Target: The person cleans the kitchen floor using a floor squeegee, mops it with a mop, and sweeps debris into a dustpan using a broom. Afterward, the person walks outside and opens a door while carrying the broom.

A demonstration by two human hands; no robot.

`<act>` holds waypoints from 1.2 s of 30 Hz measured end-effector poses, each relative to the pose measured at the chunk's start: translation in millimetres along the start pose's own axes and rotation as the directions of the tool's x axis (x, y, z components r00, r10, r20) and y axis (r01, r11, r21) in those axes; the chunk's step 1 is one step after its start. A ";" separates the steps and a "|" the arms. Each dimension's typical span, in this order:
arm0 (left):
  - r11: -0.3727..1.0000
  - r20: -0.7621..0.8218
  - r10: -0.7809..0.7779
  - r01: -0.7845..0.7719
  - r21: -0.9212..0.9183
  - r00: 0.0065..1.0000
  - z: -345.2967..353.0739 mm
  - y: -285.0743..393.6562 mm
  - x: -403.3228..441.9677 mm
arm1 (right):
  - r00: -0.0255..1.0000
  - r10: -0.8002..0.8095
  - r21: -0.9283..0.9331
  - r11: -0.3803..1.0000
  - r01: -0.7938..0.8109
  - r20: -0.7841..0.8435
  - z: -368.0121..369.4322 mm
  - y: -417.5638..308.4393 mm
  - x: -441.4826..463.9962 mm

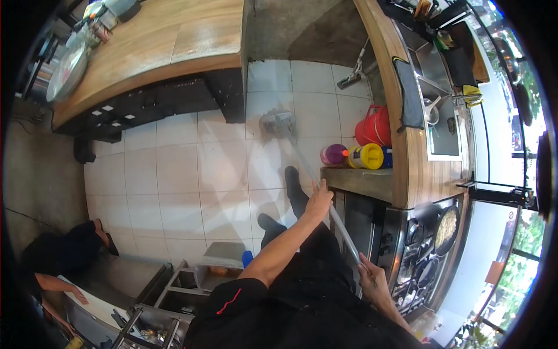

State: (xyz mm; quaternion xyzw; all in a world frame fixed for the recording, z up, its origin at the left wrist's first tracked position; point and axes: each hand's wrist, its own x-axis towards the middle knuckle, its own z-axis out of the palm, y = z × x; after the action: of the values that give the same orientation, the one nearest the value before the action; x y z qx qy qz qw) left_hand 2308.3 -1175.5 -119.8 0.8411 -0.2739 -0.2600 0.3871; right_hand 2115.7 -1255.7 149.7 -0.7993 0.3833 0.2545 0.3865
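A mop with a long light-coloured pole slants from my body toward the tiled floor. Its greyish mop head lies flat on the white tiles, slightly blurred, near the corner of the wooden counter. My left hand is wrapped round the middle of the pole. Farther up, close to the stove, my right hand grips the pole near its top end. Both of my shoes stand on the floor just behind the mop head.
A red bucket, a purple bottle and a yellow container stand at the right. Beyond them are a sink and a stove with a pan of food. Another person's arm shows at lower left. A squeegee-like tool leans behind.
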 end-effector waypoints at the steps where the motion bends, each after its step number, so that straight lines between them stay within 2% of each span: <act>1: 1.000 0.001 0.002 -0.002 0.012 1.000 -10.2 2.8 12.1 | 1.000 0.009 0.098 0.995 -0.007 -0.011 -2.4 -12.2 2.5; 2: 0.999 -0.041 0.039 -0.037 0.039 0.998 -23.2 1.4 28.5 | 1.000 0.022 0.197 0.980 -0.017 -0.021 -2.1 -22.7 8.8; 3: 0.995 -0.081 0.077 -0.071 0.065 0.994 -38.5 -0.1 47.3 | 1.000 0.021 0.208 0.978 -0.016 -0.021 -1.5 -30.3 24.7; 5: 0.992 -0.116 0.127 -0.123 0.041 0.985 -65.8 -16.7 87.0 | 0.998 -0.061 0.327 0.943 0.061 -0.011 1.6 -49.6 66.9; 6: 0.985 -0.141 0.110 -0.090 0.144 0.984 -70.1 -35.9 116.4 | 0.998 -0.057 0.341 0.938 0.060 -0.017 2.5 -67.2 90.8; 7: 0.968 -0.169 0.090 -0.046 0.245 0.982 -77.3 -57.4 144.6 | 0.992 -0.124 0.354 0.927 0.122 -0.017 8.1 -68.5 124.2; 11: 0.942 -0.178 0.083 -0.019 0.334 0.980 -107.8 -147.8 239.1 | 0.935 -0.353 0.287 0.894 0.345 -0.024 47.0 -100.9 297.7; 13: 0.893 -0.081 -0.047 0.079 0.443 0.996 -110.7 -190.1 275.1 | 0.902 -0.421 0.198 0.880 0.431 -0.093 87.3 -130.6 411.4; 14: 0.891 -0.066 -0.047 0.072 0.448 0.997 -115.0 -196.2 286.4 | 0.933 -0.356 0.195 0.912 0.360 -0.057 92.8 -155.3 446.4; 15: 0.884 -0.052 -0.159 0.165 0.437 0.986 -123.6 -197.9 299.7 | 0.958 -0.288 0.188 0.940 0.286 -0.021 97.7 -180.7 480.5; 16: 0.864 -0.043 -0.272 0.264 0.430 0.961 -131.5 -201.4 316.1 | 0.974 -0.220 0.204 0.957 0.206 0.049 88.9 -197.7 491.1; 17: 0.860 -0.037 -0.283 0.271 0.433 0.958 -133.4 -202.2 330.5 | 0.981 -0.150 0.210 0.970 0.123 0.119 80.5 -214.1 502.0; 19: 0.753 0.082 -0.346 0.225 0.619 0.934 -106.2 -203.1 330.6 | 0.960 -0.280 0.195 0.943 0.270 0.028 85.1 -184.2 486.3; 20: 0.704 0.127 -0.358 0.178 0.687 0.925 -87.8 -200.7 325.8 | 0.962 -0.271 0.199 0.945 0.259 0.034 79.1 -168.2 475.8; 23: 0.772 0.202 -0.396 0.205 0.602 0.896 -36.9 -151.9 279.0 | 0.967 -0.192 0.086 0.980 0.179 0.167 45.5 -119.8 426.1; 24: 0.811 0.259 -0.406 0.215 0.544 0.877 -41.4 -116.6 259.4 | 0.954 -0.241 0.006 0.970 0.244 0.179 29.0 -109.4 401.4; 25: 0.865 0.191 -0.319 0.203 0.458 0.928 -28.6 -103.2 232.5 | 0.956 -0.277 0.026 0.961 0.276 0.096 17.3 -98.4 374.8; 26: 0.877 0.212 -0.324 0.208 0.433 0.922 -26.4 -80.5 211.1 | 0.950 -0.311 0.042 0.950 0.311 0.007 9.6 -91.8 354.0; 28: 0.889 0.232 -0.324 0.212 0.407 0.917 -31.9 -61.4 193.9 | 0.944 -0.329 0.004 0.944 0.330 -0.017 2.2 -88.5 322.9; 30: 0.911 0.241 -0.351 0.271 0.311 0.905 -35.4 -67.7 188.2 | 0.963 -0.268 0.034 0.963 0.269 -0.014 17.6 -99.5 334.1; 32: 0.928 0.048 -0.244 0.219 0.302 0.969 -28.1 -131.8 216.9 | 0.988 -0.152 0.116 0.982 0.147 0.032 36.1 -119.9 365.7; 33: 0.916 0.080 -0.217 0.174 0.360 0.973 -51.9 -149.2 247.2 | 0.986 -0.167 0.112 0.980 0.164 0.018 50.5 -131.5 396.9; 34: 0.911 -0.024 -0.141 0.140 0.388 0.990 -41.0 -196.7 275.1 | 0.984 -0.178 0.114 0.978 0.177 0.004 61.9 -150.1 426.7; 35: 0.919 0.034 -0.213 0.189 0.346 0.976 -77.0 -202.8 312.9 | 0.991 -0.130 0.077 0.989 0.127 0.038 60.8 -180.1 455.2; 36: 0.924 -0.032 -0.163 0.164 0.346 0.986 -86.6 -234.3 347.6 | 0.985 -0.173 0.059 0.983 0.174 -0.011 77.5 -193.4 489.9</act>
State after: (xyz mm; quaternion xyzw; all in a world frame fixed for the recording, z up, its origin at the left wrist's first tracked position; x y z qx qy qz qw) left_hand 2673.8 -1232.6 -335.2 0.9164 -0.2440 -0.2379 0.2100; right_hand 2546.3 -1317.7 -157.3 -0.8186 0.3207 0.2060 0.4297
